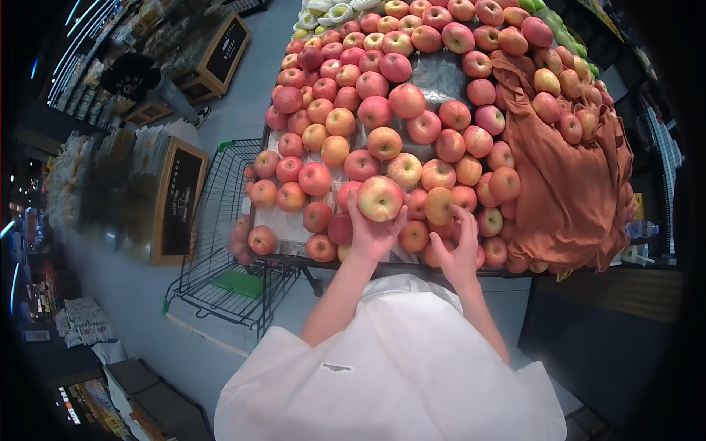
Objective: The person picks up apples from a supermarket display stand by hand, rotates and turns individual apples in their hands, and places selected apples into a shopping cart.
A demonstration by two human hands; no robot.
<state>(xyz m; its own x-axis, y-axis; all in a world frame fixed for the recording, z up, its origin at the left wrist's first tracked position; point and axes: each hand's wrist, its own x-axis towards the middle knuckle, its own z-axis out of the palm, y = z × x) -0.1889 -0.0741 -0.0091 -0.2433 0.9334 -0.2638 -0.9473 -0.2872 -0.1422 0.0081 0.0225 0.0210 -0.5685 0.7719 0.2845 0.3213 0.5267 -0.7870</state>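
Observation:
My left hand [375, 234] cups a red and yellow apple [382, 197] from below, its stem end facing up. Fingers wrap its lower left and right sides. Beside it, my right hand [460, 248] is over the display's front edge with thumb and fingers apart. The index fingertip is right at the edge of a yellowish-orange apple [440, 206], while the thumb is lower and to the left. Around both hands lie many loose red and yellow apples, among them a yellow-red one [414, 236] between the two hands.
A rust-brown cloth [562, 184] drapes over the display's right side, with apples on it. To the left stands a green-trimmed wire shopping cart [228, 242]. Wooden-framed bakery stands [179, 198] line the far left, where a person in dark clothing [132, 77] stands.

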